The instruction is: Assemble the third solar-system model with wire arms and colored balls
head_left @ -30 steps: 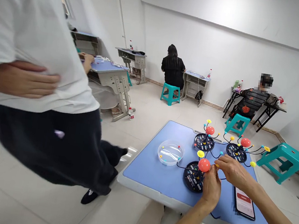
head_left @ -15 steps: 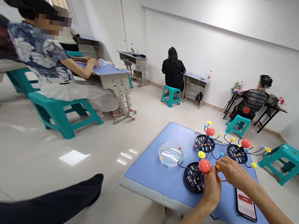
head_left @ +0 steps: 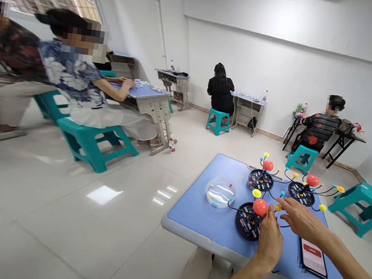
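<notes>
On the blue table stands a planet model with a black printed round base (head_left: 246, 224), a large red ball (head_left: 260, 207) in its centre and curved black arms tipped with small coloured pieces. My left hand (head_left: 270, 239) is beside the red ball, fingers stretched upward and partly covering the base. Close to its fingertips is a yellow ball (head_left: 278, 208). My right hand (head_left: 302, 219) reaches in from the right, fingers extended around that yellow ball, with a gap showing between them. A blue bead (head_left: 282, 193) on an arm sits just above the right fingers.
Two similar models, the back one (head_left: 261, 180) and the right one (head_left: 301, 193), stand behind. A clear round dish (head_left: 222, 193) with small beads is at left. A phone (head_left: 313, 258) lies under my right forearm. A green stool (head_left: 363, 206) and several seated people surround the table.
The view has shifted left. My fingers have loosened from around the yellow ball, and the right hand's fingers are straighter. The dark leg at lower left is out of view.
</notes>
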`<state>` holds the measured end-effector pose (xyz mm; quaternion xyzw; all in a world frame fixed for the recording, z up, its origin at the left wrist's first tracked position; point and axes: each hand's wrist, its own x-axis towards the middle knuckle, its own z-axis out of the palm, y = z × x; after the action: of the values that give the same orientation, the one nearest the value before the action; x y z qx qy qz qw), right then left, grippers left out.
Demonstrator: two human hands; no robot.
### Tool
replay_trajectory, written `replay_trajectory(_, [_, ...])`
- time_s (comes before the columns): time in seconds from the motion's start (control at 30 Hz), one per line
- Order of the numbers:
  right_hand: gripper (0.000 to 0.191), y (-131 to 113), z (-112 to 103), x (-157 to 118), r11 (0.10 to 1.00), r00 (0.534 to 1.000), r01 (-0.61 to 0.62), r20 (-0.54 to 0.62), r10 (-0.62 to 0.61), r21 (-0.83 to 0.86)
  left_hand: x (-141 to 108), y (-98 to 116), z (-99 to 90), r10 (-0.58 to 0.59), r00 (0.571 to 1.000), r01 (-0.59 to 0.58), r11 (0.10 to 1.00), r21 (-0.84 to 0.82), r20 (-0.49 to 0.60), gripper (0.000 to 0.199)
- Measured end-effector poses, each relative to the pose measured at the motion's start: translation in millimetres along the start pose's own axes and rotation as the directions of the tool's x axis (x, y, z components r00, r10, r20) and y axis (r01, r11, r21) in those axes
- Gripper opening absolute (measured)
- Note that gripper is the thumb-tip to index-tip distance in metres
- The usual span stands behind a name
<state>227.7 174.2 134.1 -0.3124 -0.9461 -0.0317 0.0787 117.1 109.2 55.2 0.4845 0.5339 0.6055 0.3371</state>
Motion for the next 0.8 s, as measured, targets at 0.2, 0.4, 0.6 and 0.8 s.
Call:
replay_trajectory(0.2, [0.038,13,-10,-13,0.999,0.993,-0.043,-0.107,0.040,-0.024,-17,1,-7.2,0.032,0.998,-0.037,0.995,0.091,0.054,0.063])
replay_trajectory(0.4, [0.030,-18,-44,16,0.999,0.978,-0.051,-0.201,0.047,-0.015,-44,8,-26.7,0.018,0.986,-0.048,0.983,0.177,0.168,0.070])
replay_trajectory(0.6, [0.022,-81,-49,98,0.991,0.998,0.062,-0.019,-0.060,0.118,-88,-14,-70.8,0.206,0.964,-0.249,0.919,0.306,0.167,0.067])
replay_trajectory(0.8, [0.015,-124,-15,178,0.998,0.910,-0.047,0.413,0.023,0.048,-101,-40,-123.3,0.276,0.960,-0.235,0.889,0.394,-0.049,0.047])
